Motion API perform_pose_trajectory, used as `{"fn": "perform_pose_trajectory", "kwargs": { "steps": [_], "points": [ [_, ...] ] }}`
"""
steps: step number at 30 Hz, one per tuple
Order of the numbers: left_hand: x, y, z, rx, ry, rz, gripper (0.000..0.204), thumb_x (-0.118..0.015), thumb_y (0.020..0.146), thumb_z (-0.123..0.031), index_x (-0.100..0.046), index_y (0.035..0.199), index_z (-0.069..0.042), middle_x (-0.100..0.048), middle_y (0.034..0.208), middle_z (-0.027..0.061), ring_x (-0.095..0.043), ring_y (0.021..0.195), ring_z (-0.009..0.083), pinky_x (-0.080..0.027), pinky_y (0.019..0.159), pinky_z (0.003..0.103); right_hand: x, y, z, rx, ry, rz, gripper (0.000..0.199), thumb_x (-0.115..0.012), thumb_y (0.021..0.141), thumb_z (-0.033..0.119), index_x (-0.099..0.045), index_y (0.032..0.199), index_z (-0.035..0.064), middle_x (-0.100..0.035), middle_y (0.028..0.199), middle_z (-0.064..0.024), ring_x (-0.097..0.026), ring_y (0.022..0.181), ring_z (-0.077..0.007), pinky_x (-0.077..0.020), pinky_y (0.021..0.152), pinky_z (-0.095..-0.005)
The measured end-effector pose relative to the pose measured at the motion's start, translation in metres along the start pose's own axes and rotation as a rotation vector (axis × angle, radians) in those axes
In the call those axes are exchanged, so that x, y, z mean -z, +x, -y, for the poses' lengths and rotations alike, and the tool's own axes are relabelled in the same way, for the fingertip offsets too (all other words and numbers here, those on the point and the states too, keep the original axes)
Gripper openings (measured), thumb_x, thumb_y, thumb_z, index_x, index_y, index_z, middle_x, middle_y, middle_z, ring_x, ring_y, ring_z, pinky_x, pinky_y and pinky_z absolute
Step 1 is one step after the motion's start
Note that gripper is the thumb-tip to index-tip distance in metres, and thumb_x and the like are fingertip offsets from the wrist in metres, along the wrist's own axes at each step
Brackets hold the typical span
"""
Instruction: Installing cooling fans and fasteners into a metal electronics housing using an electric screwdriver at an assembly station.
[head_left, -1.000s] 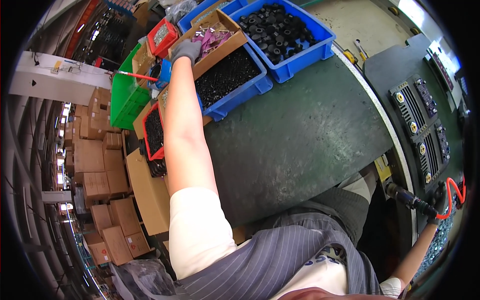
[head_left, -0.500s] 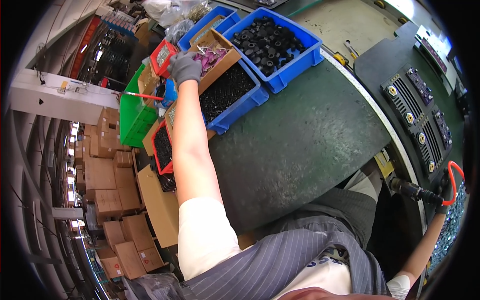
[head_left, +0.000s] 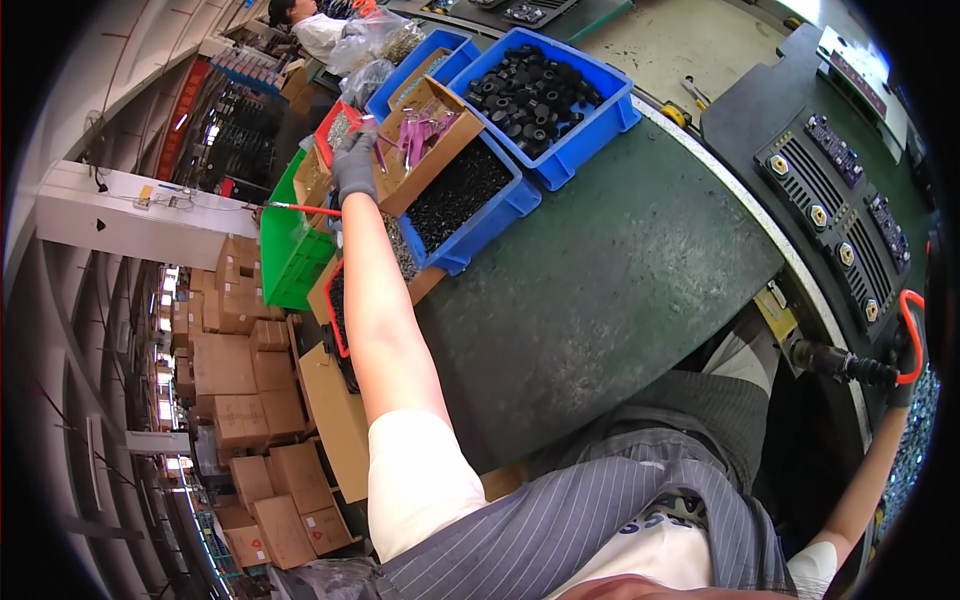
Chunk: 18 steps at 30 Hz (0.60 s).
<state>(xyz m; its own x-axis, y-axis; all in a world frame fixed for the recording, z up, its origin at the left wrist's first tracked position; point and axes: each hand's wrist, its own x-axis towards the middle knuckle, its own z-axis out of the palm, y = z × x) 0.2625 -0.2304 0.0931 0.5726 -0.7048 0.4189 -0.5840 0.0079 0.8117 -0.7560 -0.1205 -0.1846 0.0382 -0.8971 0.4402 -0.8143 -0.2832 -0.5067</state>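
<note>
My left hand, in a grey glove, reaches up to the far left over small-parts bins. Its fingers point forward, partly stretched, between a red bin of small metal parts and a cardboard box of purple pieces. Nothing can be clearly made out in these fingers. At the far right, my right hand, dark-gloved, is wrapped round the rear of a black power screwdriver. An orange-red hose loops beside that hand. Part of the hand is lost in shadow.
Blue bins hold black caps and small black parts. A green crate stands left of them. Before me is a dark green tabletop; black slotted panels lie right. Cardboard cartons are stacked left. Another person sits far off.
My left hand has moved left, off the purple pieces towards the red bin. Several purple pieces lie differently. My right hand still holds the screwdriver; the whole view has shifted slightly.
</note>
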Motion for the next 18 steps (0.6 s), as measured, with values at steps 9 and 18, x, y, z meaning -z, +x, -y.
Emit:
{"fn": "perform_pose_trajectory", "kwargs": {
  "steps": [9,18],
  "points": [
    [-0.039,-0.058,-0.105,0.116,-0.421,0.512,0.031,-0.061,0.083,-0.019,-0.06,0.107,0.0,-0.064,0.095,0.0086,-0.062,0.089,0.0191,-0.051,0.081,0.034,0.016,0.012,0.038,-0.025,0.156,0.152,0.047,-0.051,0.089,0.005,-0.044,0.135,0.0022,-0.053,0.128,-0.0122,-0.05,0.12,-0.0218,-0.0347,0.103,-0.0324],
    [-0.159,-0.258,-0.121,-0.19,0.198,1.161,0.04,-0.07,0.077,-0.03,-0.061,0.107,-0.004,-0.063,0.095,0.0104,-0.061,0.079,0.0174,-0.049,0.075,0.031,0.019,0.032,0.036,-0.409,0.892,0.265,0.045,-0.048,0.089,-0.003,-0.043,0.133,0.0026,-0.053,0.128,-0.0108,-0.053,0.116,-0.0168,-0.0452,0.089,-0.0245]
  ]
}}
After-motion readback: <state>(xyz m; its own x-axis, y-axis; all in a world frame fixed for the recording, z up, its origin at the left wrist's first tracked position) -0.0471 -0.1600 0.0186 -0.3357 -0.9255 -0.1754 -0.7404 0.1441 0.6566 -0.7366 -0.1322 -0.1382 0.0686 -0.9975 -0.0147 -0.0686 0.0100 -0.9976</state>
